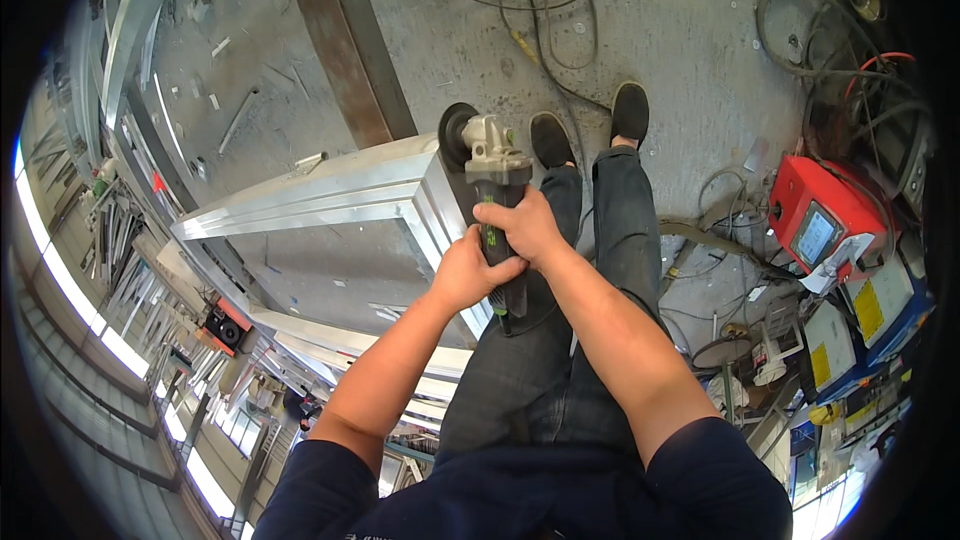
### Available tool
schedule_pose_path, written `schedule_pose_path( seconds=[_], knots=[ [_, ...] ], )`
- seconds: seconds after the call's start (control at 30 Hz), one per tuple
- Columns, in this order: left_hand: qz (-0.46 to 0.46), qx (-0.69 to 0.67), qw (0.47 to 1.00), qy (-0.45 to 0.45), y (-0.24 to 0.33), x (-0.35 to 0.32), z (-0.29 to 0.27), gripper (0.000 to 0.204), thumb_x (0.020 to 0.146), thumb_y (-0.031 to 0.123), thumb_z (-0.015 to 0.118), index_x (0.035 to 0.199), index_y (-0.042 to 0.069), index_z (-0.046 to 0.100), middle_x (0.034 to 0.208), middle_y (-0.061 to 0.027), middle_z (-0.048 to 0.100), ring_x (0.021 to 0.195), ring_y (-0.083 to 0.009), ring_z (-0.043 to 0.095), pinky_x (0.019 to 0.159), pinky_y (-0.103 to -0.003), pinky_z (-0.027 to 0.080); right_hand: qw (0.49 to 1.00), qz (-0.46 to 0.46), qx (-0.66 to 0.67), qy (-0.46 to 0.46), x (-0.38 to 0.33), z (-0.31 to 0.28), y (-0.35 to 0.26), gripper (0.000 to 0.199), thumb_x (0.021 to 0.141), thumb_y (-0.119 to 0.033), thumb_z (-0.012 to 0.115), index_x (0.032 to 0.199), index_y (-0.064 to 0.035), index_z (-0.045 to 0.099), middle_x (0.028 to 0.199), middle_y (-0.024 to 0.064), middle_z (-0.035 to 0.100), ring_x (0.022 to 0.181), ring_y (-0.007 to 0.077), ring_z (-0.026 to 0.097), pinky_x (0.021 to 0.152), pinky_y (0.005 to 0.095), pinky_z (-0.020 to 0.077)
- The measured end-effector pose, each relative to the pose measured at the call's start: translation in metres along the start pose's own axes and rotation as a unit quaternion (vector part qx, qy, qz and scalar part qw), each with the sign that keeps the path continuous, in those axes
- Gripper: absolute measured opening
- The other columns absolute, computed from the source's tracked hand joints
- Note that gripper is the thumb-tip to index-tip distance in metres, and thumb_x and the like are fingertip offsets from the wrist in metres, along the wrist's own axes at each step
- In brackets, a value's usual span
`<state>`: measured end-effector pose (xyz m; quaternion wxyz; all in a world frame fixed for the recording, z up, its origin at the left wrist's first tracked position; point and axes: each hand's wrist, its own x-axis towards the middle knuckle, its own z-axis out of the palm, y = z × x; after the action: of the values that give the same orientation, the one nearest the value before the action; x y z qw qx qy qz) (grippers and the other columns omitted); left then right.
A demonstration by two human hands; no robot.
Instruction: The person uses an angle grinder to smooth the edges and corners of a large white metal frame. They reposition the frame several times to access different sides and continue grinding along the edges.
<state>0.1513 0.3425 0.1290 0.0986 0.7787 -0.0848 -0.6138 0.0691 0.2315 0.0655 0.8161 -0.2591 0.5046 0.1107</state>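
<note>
Both my hands are wrapped round the dark body of an angle grinder (500,172), its metal gear head pointing away from me. My left hand (470,272) grips the lower part of the body, and my right hand (525,227) holds it just above, close to the head. A dark round disc (458,136) on the grinder's left side is at the corner of a silver metal frame (330,190); whether it touches the metal I cannot tell. The frame lies to the left of my legs, its mitred corner nearest the grinder.
A brown steel beam (340,40) runs under the frame's far side. Black cables (530,30) lie looped on the floor beyond my shoes (629,112). At right stands a red machine (825,220) with a screen, near more cables. Metal offcuts (238,120) litter the floor at left.
</note>
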Motion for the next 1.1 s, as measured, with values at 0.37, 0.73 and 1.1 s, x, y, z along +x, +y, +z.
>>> schedule_pose_path(
  seconds=[0.37, 0.73, 1.1],
  knots=[
    [0.034, -0.198, 0.979, -0.012, 0.054, 0.012, 0.017, 0.077, 0.08, 0.04, 0.087, 0.131, -0.007, 0.052, 0.12, -0.0153, 0.069, 0.112, -0.0217, 0.067, 0.096, -0.036, 0.053, 0.994, -0.023, -0.1, -0.03, -0.005, -0.028, -0.095, 0.051, 0.078, -0.019, 0.081, 0.12, 0.0034, 0.062, 0.106, 0.0091, 0.067, 0.093, 0.0168, 0.063, 0.083, 0.0338, 0.0532],
    [0.024, -0.629, 0.768, -0.12, 0.117, 0.067, -0.005, 0.066, 0.085, 0.031, 0.085, 0.138, 0.008, 0.052, 0.125, -0.006, 0.067, 0.114, -0.0239, 0.066, 0.096, -0.044, 0.054, 0.876, 0.084, -0.463, -0.101, 0.065, -0.007, -0.198, 0.057, 0.068, -0.023, 0.083, 0.111, 0.0096, 0.065, 0.099, 0.018, 0.071, 0.087, 0.026, 0.068, 0.078, 0.0373, 0.0546],
    [-0.062, -0.704, 0.697, -0.124, 0.11, 0.097, -0.036, 0.032, 0.09, 0.019, 0.08, 0.117, 0.01, 0.065, 0.109, -0.0042, 0.072, 0.099, -0.0203, 0.07, 0.083, -0.043, 0.058, 0.774, 0.125, -0.598, -0.163, 0.12, 0.036, -0.205, 0.053, 0.066, -0.027, 0.082, 0.101, 0.0117, 0.072, 0.097, 0.0251, 0.073, 0.09, 0.0325, 0.071, 0.081, 0.0395, 0.0549]
  ],
)
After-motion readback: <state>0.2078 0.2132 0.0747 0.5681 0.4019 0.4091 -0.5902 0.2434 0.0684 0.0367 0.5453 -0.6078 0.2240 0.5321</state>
